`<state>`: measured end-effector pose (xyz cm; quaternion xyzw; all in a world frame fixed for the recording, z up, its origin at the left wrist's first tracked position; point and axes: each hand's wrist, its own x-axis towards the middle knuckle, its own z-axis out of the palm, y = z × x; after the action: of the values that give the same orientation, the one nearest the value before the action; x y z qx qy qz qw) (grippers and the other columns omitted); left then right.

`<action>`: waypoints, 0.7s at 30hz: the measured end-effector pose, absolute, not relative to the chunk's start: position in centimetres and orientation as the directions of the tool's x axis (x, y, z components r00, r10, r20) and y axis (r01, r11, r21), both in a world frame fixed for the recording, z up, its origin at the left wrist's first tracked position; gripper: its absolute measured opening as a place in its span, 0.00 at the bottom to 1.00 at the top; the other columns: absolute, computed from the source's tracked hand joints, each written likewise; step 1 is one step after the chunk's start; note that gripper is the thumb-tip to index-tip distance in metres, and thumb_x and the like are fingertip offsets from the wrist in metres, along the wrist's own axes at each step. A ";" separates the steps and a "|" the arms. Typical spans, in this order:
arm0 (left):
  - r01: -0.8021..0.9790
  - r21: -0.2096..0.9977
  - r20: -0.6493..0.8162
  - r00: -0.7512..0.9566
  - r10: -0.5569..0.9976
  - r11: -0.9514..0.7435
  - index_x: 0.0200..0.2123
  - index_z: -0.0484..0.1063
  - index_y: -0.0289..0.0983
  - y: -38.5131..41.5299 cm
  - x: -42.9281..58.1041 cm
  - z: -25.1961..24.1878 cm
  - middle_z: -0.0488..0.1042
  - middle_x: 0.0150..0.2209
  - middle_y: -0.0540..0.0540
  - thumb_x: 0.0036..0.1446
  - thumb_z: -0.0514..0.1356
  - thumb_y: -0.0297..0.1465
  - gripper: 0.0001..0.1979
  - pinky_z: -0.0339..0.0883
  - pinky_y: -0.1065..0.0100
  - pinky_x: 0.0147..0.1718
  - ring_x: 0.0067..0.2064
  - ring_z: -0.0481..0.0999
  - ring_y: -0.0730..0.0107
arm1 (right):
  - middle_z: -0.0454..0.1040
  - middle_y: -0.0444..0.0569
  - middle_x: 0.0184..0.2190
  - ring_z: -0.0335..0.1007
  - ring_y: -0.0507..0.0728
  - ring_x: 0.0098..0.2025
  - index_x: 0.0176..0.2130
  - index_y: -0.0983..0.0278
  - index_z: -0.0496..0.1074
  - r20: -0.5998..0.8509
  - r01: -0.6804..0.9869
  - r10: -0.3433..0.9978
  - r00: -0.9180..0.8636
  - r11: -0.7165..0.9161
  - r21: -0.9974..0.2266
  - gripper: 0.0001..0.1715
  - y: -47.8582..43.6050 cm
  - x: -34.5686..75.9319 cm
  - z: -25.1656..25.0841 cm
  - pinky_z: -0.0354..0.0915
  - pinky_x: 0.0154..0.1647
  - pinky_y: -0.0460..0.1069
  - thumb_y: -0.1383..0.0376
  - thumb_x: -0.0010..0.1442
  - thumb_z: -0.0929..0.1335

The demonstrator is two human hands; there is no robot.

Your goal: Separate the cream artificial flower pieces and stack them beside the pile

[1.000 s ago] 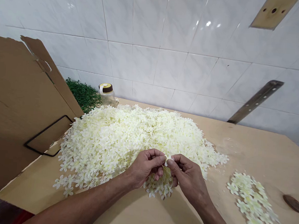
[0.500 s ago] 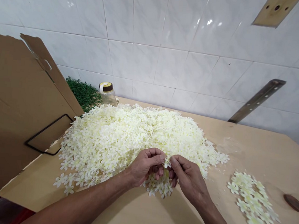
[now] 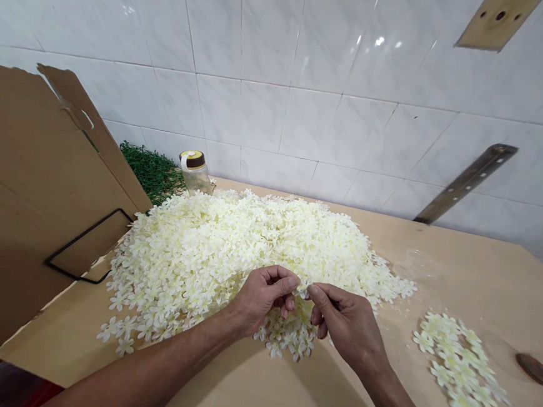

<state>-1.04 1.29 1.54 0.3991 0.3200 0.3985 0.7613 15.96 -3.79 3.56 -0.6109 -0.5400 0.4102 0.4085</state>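
Note:
A small white artificial flower (image 3: pixel 303 290) is pinched between my two hands at the front of a big heap. My left hand (image 3: pixel 268 297) grips its left side with thumb and forefinger. On the other side, my right hand (image 3: pixel 342 319) holds it between thumb and bent fingers. The fingertips partly cover the flower. Behind and below the hands spreads the heap of pale white-yellow artificial flowers (image 3: pixel 230 244). A smaller flat cluster of the same flowers (image 3: pixel 460 369) lies on the table to the right.
A cardboard box (image 3: pixel 40 210) with a black wire handle (image 3: pixel 80 238) stands at left. Behind the heap are green plastic foliage (image 3: pixel 149 172) and a clear bottle with a brown-yellow lid (image 3: pixel 196 171). A metal bracket (image 3: pixel 465 184) rises at the tabletop's (image 3: pixel 495 277) back edge.
My right hand has tilted slightly and its lower fingers have shifted a little right. The flower between the fingertips now shows less. The heap and cluster look the same.

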 end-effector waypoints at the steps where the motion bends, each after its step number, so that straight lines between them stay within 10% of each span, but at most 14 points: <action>1: -0.355 0.864 -0.163 0.473 0.866 0.356 0.33 0.73 0.33 1.4 -1.1 1.6 0.72 0.20 0.49 0.52 0.68 0.40 0.16 0.63 0.74 0.19 0.20 0.68 0.76 | 0.70 0.44 0.18 0.66 0.51 0.17 0.31 0.65 0.76 -0.054 0.326 0.994 0.096 -0.083 -0.942 0.25 -3.8 16.1 3.6 0.65 0.19 0.45 0.46 0.60 0.67; 21: -0.364 0.849 -0.203 0.446 0.872 0.384 0.34 0.73 0.33 1.5 -1.1 1.8 0.69 0.20 0.51 0.49 0.70 0.41 0.18 0.62 0.75 0.19 0.21 0.69 0.76 | 0.62 0.40 0.18 0.57 0.48 0.16 0.32 0.66 0.73 -0.075 0.018 0.995 0.066 -0.076 -0.997 0.22 -3.4 16.9 3.2 0.58 0.15 0.45 0.49 0.61 0.69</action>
<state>-1.15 1.49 1.79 0.3786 0.3353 0.4058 0.7613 16.89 -3.43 3.21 -0.5397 -0.4695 0.4967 0.4915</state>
